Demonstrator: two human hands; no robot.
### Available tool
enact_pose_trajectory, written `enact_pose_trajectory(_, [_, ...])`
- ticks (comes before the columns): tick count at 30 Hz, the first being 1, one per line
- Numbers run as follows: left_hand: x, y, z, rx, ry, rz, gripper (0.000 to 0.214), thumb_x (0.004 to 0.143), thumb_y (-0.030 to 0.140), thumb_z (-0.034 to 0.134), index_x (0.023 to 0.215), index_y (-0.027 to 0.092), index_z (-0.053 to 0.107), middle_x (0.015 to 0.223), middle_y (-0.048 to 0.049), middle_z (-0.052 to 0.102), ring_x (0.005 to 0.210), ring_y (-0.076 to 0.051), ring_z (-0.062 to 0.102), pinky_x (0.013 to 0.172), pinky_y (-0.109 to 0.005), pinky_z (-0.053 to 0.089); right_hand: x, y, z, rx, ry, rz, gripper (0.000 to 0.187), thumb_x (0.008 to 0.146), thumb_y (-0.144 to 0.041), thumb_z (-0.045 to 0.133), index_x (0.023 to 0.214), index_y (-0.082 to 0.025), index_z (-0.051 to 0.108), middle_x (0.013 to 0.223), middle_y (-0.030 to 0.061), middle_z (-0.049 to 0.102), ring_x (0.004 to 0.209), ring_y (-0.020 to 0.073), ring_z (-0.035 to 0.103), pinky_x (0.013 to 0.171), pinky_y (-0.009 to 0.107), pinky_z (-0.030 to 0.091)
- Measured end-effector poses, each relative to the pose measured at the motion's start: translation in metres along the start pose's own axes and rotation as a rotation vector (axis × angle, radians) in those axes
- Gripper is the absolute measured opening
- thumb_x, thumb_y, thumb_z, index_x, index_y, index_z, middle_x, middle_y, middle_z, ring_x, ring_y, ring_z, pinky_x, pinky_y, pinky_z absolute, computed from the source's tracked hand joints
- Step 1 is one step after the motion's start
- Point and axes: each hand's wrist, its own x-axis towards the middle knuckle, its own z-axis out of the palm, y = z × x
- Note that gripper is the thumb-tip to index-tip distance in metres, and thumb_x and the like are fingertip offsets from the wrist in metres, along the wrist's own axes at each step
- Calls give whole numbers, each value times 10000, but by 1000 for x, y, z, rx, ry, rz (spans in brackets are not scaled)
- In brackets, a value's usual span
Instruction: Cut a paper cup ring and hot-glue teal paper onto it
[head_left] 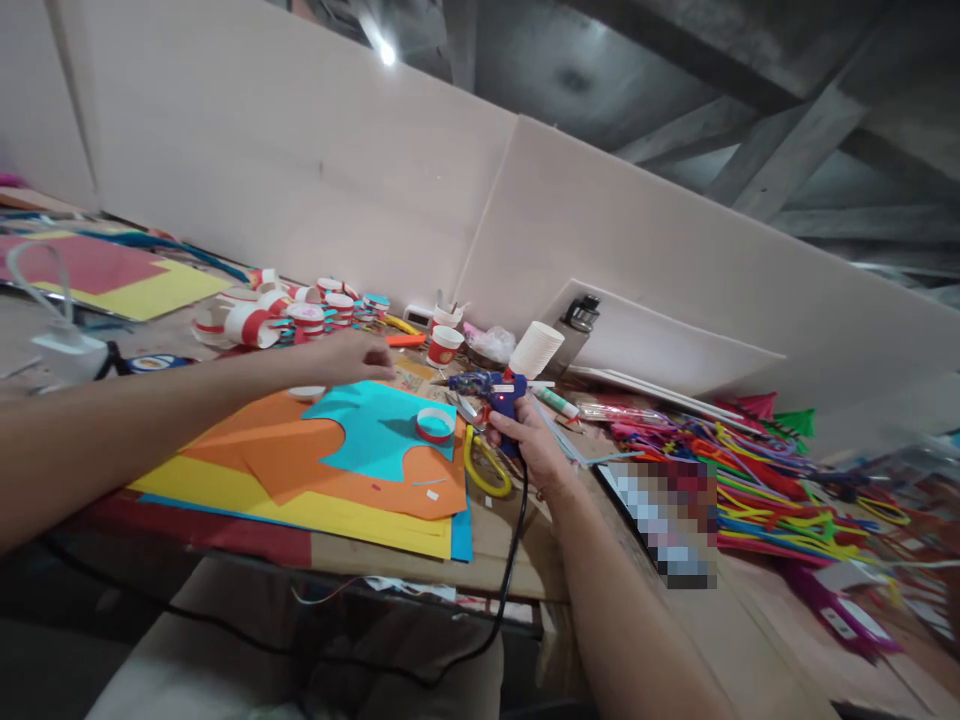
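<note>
In the head view, the right hand [525, 440] is gripping the handle of a blue glue gun [501, 388], fingers closed around it, its nozzle pointing left over the bench [480, 550]. The gun's black cord [510, 570] is hanging down past the bench's front edge. The left hand [352, 358] is lying palm down with fingers curled at the far edge of a teal sheet [375, 430]; whether it is pinching anything cannot be told. A red-and-white ring [435, 425] is resting on that sheet, which is lying on orange paper [300, 450] and yellow paper [300, 505]. Yellow scissors [484, 468] are lying just beside the right hand. Cut paper cups [277, 312] are crowding behind the left hand, and pipe cleaners [750, 470] are piling up on the right.
</note>
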Motion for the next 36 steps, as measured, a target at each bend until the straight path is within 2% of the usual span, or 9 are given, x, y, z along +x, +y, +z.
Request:
enact_pose_trajectory(3, [9,22,24,-81,-83,152,366,884,466,504,1049,214,712,1069,-46,705,947,-189,619,772,-247,426,-2,-5,-4,8,35,12,332,699,-413,728,865,-214,521,630,-43,538,525,105,430,518,255,318])
enact_pose_trajectory(8, [17,26,48,-232,-116,169,416,956,431,388,1158,176,647,1144,-55,685,1016,-178,614,851,-246,429,-5,-14,-11,-15,88,-24,355,690,-406,727,914,-211,534,774,-10,621,559,96,441,529,248,339])
enact_pose_trajectory(15, [15,20,58,-243,-129,254,447,865,465,583,1220,196,620,1307,-85,618,1188,-229,549,1000,-307,384,-4,-11,-11,-174,117,-33,291,733,-415,685,903,-197,594,687,-17,567,558,114,429,537,262,337])
enact_pose_trajectory(19, [14,20,63,-238,-156,270,496,807,444,672,1248,224,617,1328,-71,610,1213,-244,536,1016,-320,372,-3,-7,-15,-338,111,-18,317,763,-425,667,984,-198,645,783,10,633,666,164,514,647,303,421])
enact_pose_trajectory(22, [13,21,63,-227,-161,282,517,803,441,680,1270,231,609,1331,-66,610,1220,-241,530,1014,-312,368,-2,-7,-16,-393,98,-56,366,751,-406,683,1055,-203,654,945,31,673,864,221,566,830,377,454])
enact_pose_trajectory(26, [12,23,61,-209,-173,273,515,818,452,664,1285,243,603,1334,-52,606,1223,-237,526,998,-285,368,-1,-13,-14,-476,94,-94,387,727,-338,697,1088,-204,666,1080,45,672,1012,259,551,978,443,394])
enact_pose_trajectory(31, [13,22,66,-208,-151,301,519,846,480,623,1284,202,605,1314,-76,612,1196,-228,543,983,-277,378,-2,-16,-12,-501,90,-93,388,726,-326,696,1092,-200,666,1097,55,672,1034,272,554,1003,458,377])
enact_pose_trajectory(36, [14,18,68,-202,-142,318,537,841,532,613,1279,221,612,1306,-75,617,1192,-234,546,986,-286,375,-3,-16,-12,-476,73,-123,411,746,-324,691,1138,-204,653,1132,58,674,1073,276,553,1018,457,373])
